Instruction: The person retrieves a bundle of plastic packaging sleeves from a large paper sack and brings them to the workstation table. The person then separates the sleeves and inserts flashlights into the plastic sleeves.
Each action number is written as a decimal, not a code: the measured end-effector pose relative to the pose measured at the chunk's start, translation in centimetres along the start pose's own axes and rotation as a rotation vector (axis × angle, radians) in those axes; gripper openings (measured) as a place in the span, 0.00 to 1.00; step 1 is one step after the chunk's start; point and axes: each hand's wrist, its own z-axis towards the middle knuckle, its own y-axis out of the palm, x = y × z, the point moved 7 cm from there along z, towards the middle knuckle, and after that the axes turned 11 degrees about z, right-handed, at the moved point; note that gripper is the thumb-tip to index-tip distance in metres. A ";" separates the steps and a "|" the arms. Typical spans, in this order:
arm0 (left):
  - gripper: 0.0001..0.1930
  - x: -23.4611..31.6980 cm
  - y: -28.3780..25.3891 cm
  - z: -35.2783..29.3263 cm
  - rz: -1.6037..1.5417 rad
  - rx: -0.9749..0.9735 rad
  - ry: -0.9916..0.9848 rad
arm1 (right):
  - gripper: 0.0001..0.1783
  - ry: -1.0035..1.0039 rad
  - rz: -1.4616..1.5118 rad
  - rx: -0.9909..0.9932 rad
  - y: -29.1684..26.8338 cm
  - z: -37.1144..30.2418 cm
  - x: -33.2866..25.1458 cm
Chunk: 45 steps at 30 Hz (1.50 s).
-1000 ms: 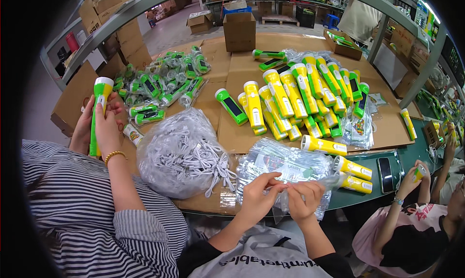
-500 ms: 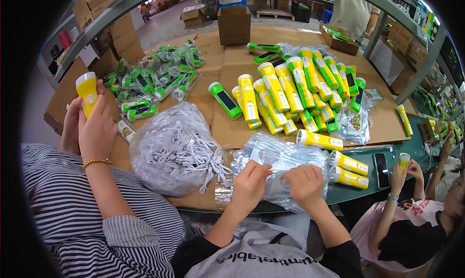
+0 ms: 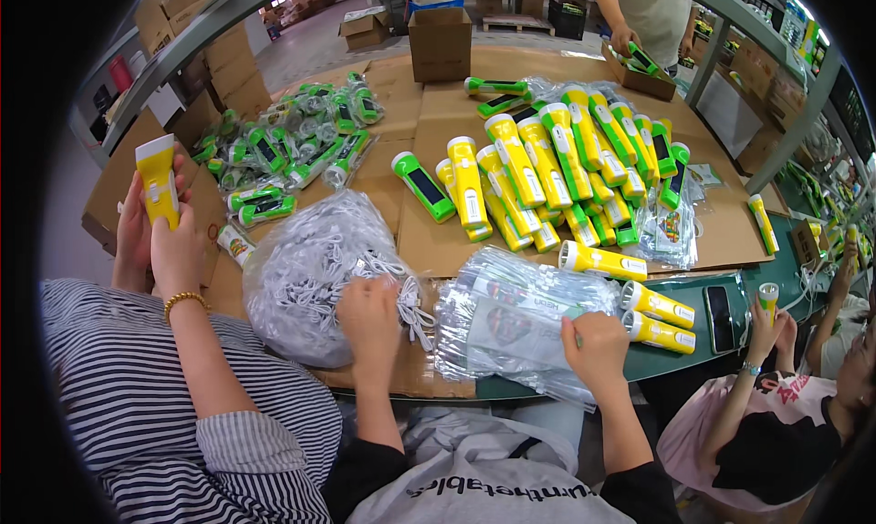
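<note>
My right hand (image 3: 596, 349) is closed, thumb against curled fingers, on the edge of a clear printed plastic bag (image 3: 516, 334). That bag lies flat over a stack of similar clear bags (image 3: 547, 282) at the table's front edge. To the left, my left hand (image 3: 370, 319) is at the white cables (image 3: 315, 291), which spill from a large clear plastic sack (image 3: 319, 223). Its fingertips are smeared by motion, so whether they grip a cable does not show. Yellow-and-white flashlights (image 3: 659, 305) rest just right of the bag stack.
Behind the bags is a heap of yellow and green flashlights (image 3: 547, 173). Bagged green flashlights (image 3: 274, 150) lie at the far left. A phone (image 3: 720, 319) is on the right. Co-workers on both sides hold flashlights; another person's hand (image 3: 624, 41) is at a carton (image 3: 639, 77).
My left hand has left the clear bags and moved left to the cables. My right hand keeps its hold on a bag, which now lies flat. The far person's hand has come into the carton.
</note>
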 end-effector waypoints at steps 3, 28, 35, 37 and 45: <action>0.12 -3.8 1.8 -0.2 0.279 -0.106 -0.097 | 0.05 -0.103 0.073 0.132 -2.2 0.3 -0.5; 0.15 16.9 0.6 -4.3 -0.404 -0.539 0.773 | 0.19 -0.223 0.169 -0.004 -3.6 0.2 -2.4; 0.23 17.0 0.0 -5.9 -0.188 -0.577 0.731 | 0.09 -0.294 -0.045 -0.251 -5.4 -0.2 1.1; 0.22 17.0 -0.9 -5.4 -0.221 -0.478 0.745 | 0.09 -0.177 0.080 -0.270 -6.1 -0.3 0.9; 0.12 18.0 -2.1 -5.5 -0.276 -0.251 0.772 | 0.25 0.107 0.070 0.025 -8.0 -3.2 10.8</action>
